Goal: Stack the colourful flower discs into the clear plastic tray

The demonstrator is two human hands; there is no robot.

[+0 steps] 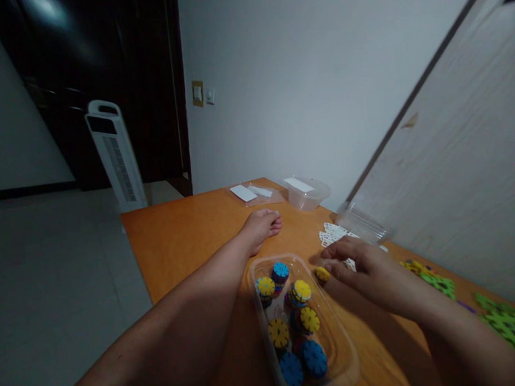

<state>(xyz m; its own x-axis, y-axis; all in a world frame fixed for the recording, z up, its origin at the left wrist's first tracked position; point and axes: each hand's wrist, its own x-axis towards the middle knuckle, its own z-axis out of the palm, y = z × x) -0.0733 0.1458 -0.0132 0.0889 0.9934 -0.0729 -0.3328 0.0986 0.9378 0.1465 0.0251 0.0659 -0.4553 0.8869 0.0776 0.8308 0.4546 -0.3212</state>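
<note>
My left hand [264, 224] lies on the wooden table beyond a clear plastic box, its fingers curled into a loose fist with nothing showing in them. My right hand [362, 265] hovers on the box's right side, thumb and forefinger slightly apart. Just by the thumb tip is a yellow notched disc [322, 274], close to the box's outer wall; I cannot tell whether the thumb touches it. Inside the clear plastic box [336, 327] stand several stacks of notched discs, topped by a blue disc [280, 270], a yellow disc [302, 291] and others in these colours.
White cards [334, 234] lie fanned out behind my right hand, near a clear lid [365, 222]. Further back are a round clear tub [305, 196] and a plastic bag [257, 194]. Green lattice pieces [510, 324] lie at right along the wall. A tower fan [116, 157] stands beyond the table.
</note>
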